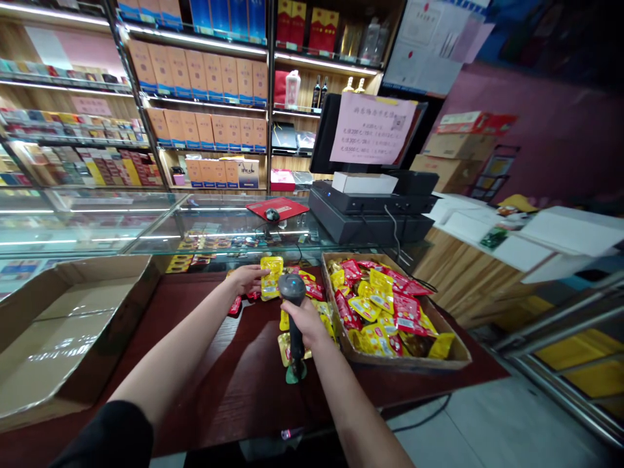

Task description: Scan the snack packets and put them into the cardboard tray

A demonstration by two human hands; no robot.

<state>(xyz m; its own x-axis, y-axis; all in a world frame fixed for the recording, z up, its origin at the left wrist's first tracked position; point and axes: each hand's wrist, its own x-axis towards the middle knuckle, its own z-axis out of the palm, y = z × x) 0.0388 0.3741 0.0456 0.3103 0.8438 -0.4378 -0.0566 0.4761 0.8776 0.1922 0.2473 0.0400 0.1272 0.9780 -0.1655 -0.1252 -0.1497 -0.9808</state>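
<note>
My left hand [247, 279] holds a yellow snack packet [272, 278] by its left edge, above the dark red table [195, 364]. Wrapped round the handle of a black barcode scanner [292, 287] is my right hand [308, 322]; the scanner's head is beside the packet. Red packets [234, 305] lie under and beside my left hand, and more yellow and red packets [312, 284] lie behind and to the right of the scanner. On the right, a cardboard tray [461, 354] is filled with red and yellow packets.
A large cardboard box [73, 383] with a bare bottom stands at the left. Behind the table is a glass counter [160, 227] with a mouse [272, 214] on a red mat. A monitor [319, 140] and black register units [370, 221] stand behind the tray. Boxes fill the shelves.
</note>
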